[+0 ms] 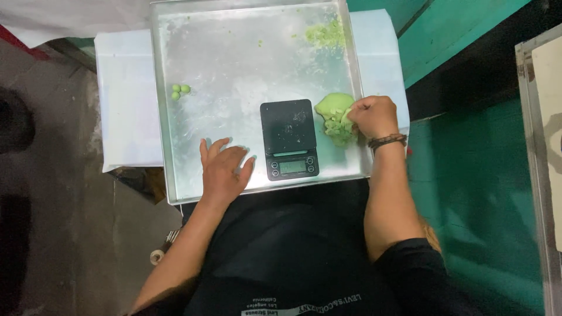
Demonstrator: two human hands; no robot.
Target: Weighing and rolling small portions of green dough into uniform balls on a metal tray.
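A lump of pale green dough (332, 116) lies at the right side of a large metal tray (193, 52). My right hand (373, 115) is closed on the dough's right edge, pinching it. A black digital kitchen scale (289, 138) stands just left of the dough, its platform bare. My left hand (223, 169) rests flat on the tray near its front edge, fingers spread, holding nothing. Three small green dough balls (180, 90) sit together at the tray's left side.
Green crumbs and smears (325, 34) mark the tray's far right corner. The tray rests on a white-covered stand (126, 111). A green wall or floor (474, 175) lies to the right, grey concrete floor (52, 205) to the left.
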